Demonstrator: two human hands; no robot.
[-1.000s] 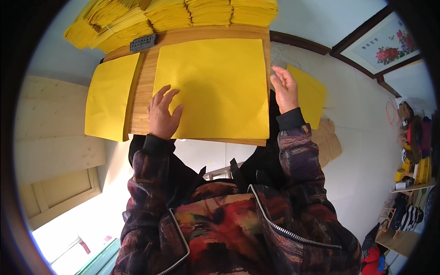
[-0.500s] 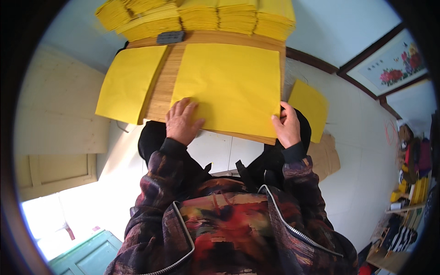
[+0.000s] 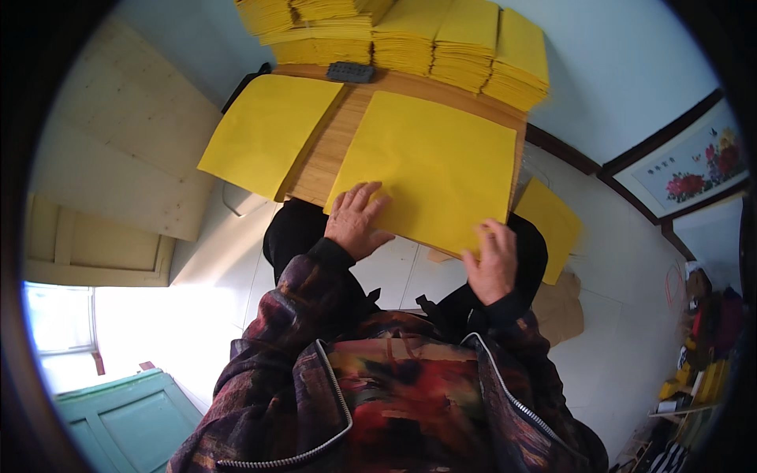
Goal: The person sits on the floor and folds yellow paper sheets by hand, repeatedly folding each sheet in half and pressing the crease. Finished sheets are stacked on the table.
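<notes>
Since the earlier frame, the right hand [image 3: 493, 260] has shifted from the side edge of the large yellow sheet [image 3: 430, 169] round to its near right corner. The left hand [image 3: 357, 222] remains at the near left corner. The head view has swung, so the desk [image 3: 335, 142] and its contents appear turned clockwise and farther right.

Clock positions are taken from the middle of the large sheet, which lies flat on the desk.

Writing: a short row of dark characters [image 3: 662, 168] is on the framed flower picture [image 3: 698, 175] at 3 o'clock; it is too small to read reliably.

Grip, left, at 8 o'clock: moderately wide, fingers bent and slightly spread, fingertips on the sheet's surface, thumb apart and pointing toward 4 o'clock. Grip, right, at 5 o'clock: fingers half curled, thumb apart, a narrow gap between, with slight blur. Whether it pinches the sheet or only touches it cannot be told.

Surroundings: a second yellow sheet [image 3: 272, 130] lies at 10 o'clock, partly past the desk's edge. A dark grey block [image 3: 351, 72] sits at 11 o'clock, just before the tall yellow stacks [image 3: 402, 39] at 12 o'clock. At 4 o'clock, lower than the desk, is another yellow piece [image 3: 550, 229], with brown material [image 3: 561, 311] beside it.
</notes>
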